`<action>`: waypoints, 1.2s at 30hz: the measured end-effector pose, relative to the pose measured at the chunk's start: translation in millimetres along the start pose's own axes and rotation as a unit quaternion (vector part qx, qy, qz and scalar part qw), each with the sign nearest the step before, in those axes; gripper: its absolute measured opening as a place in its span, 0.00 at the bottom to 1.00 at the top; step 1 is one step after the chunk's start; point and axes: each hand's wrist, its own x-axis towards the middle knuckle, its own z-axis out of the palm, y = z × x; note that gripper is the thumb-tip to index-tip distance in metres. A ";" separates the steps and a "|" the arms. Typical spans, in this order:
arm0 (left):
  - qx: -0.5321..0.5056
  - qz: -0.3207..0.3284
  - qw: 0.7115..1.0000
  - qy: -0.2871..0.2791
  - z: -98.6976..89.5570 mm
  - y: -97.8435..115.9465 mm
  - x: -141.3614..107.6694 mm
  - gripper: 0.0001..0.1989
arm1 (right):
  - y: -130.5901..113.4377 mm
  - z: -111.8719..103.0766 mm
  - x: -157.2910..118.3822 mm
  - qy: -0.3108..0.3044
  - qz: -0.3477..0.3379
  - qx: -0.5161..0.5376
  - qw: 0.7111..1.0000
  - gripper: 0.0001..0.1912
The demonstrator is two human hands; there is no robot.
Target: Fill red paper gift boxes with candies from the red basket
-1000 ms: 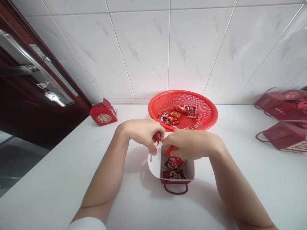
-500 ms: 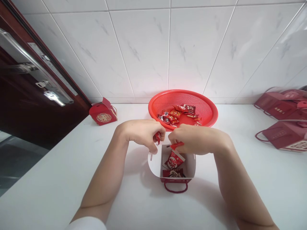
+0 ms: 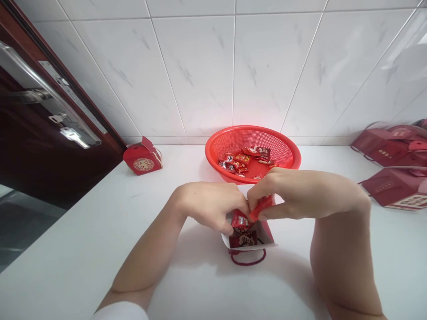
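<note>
An open box (image 3: 267, 233) with white inner sides and a dark red cord handle stands at the centre, with dark red packets (image 3: 243, 240) inside. Over its left side, my left hand (image 3: 213, 206) is closed on a small red packet (image 3: 240, 220) at the opening. My right hand (image 3: 293, 195) pinches a bright red packet (image 3: 262, 207) above the box's right part. Just behind both hands is a red mesh basket (image 3: 213, 155) holding several wrapped candies (image 3: 243, 159).
On the left of the white table (image 3: 83, 231) stands a small red box (image 3: 143, 160). Dark red boxes with handles (image 3: 393, 186) are at the right edge. A tiled wall (image 3: 193, 75) rises behind, and a door with keys (image 3: 73, 135) is at the left.
My left hand has moved right and down with its red packet, into the box opening. My right hand has shifted right, still holding its packet. The box's left flap is now largely covered.
</note>
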 end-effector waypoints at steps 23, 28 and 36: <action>-0.033 -0.074 0.992 -0.100 17.1 -0.7 30.5 0.16 | 3.2 1.1 0.7 0.021 -0.071 0.013 0.997 0.07; -0.077 -0.065 0.995 -0.026 3.8 -2.9 12.0 0.08 | 5.2 0.1 3.6 0.021 -0.115 0.030 0.993 0.08; -0.043 -0.064 0.997 0.029 -14.8 -6.8 -18.2 0.11 | 2.1 8.8 32.9 -0.013 -0.063 0.011 0.998 0.12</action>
